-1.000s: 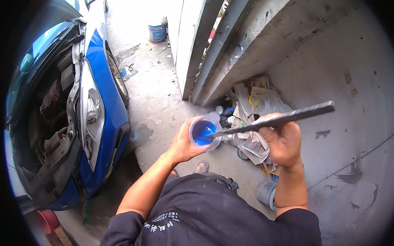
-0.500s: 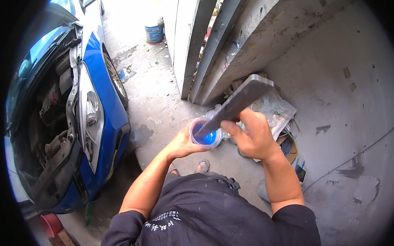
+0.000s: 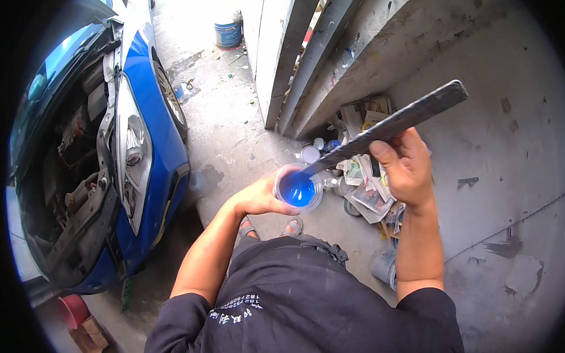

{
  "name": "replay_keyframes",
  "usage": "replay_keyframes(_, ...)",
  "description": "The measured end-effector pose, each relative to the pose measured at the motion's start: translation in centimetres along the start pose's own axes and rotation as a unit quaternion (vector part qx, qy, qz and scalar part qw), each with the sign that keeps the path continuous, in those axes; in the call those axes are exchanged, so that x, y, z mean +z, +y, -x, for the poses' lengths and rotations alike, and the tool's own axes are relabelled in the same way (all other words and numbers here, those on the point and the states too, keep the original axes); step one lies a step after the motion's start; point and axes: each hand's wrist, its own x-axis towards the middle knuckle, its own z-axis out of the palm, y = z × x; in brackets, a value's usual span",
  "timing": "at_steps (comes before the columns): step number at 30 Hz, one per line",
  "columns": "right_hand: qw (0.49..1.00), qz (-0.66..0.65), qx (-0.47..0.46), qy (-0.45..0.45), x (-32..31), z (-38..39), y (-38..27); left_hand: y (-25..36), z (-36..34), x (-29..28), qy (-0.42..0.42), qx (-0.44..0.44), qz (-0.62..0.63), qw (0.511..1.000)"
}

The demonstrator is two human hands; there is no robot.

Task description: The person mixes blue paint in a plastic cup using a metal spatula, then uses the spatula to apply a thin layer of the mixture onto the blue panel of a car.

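Observation:
My left hand (image 3: 263, 197) is closed round a clear plastic cup (image 3: 297, 190) holding bright blue liquid, held above my sandalled feet (image 3: 293, 226). My right hand (image 3: 408, 169) grips a long, flat, dark stick (image 3: 431, 106) near its middle, with my thumb on top. The stick slants from the upper right down to the cup, its lower end at or inside the rim. A white lid (image 3: 310, 154) and small containers lie on the floor just beyond the cup.
A blue car (image 3: 163, 154) with an open hood stands at left. A wall (image 3: 499, 163) rises on the right, with a heap of newspapers (image 3: 372, 206) and a bucket (image 3: 383, 265) at its foot. A pillar (image 3: 269, 58), blue drum (image 3: 228, 35) and red basin (image 3: 74, 311) are also in view.
The stick changed angle in the cup, first swinging steeper and leftward, then back rightward with my right hand, its far end now raised up and to the right. My left hand barely moved.

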Motion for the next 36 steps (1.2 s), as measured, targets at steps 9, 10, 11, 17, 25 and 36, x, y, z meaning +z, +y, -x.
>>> replay_keyframes(9,0.999,-0.031,0.002,0.021,0.2,0.4,-1.3,0.0,0.1,0.8,0.065,0.046,0.027,0.996)
replay_keyframes(10,0.997,0.071,-0.024,-0.016,1.0,0.4,-1.9,0.1,-0.1,1.2,0.075,0.044,0.028,0.996)
replay_keyframes(11,0.984,0.114,-0.106,-0.089,2.1,0.2,-2.0,0.1,-0.1,1.2,0.088,0.045,0.026,0.995)
replay_keyframes(17,0.997,-0.067,0.007,-0.043,-1.3,1.8,-1.9,-0.9,0.0,1.6,0.154,0.107,-0.003,0.982)
replay_keyframes(25,0.989,0.012,-0.130,-0.068,-0.5,1.9,-1.4,-1.5,-0.8,2.6,0.263,0.159,-0.073,0.949)
replay_keyframes(36,0.999,-0.029,0.029,0.020,-1.0,1.2,-1.3,-1.3,-1.6,3.7,0.313,0.117,-0.099,0.937)
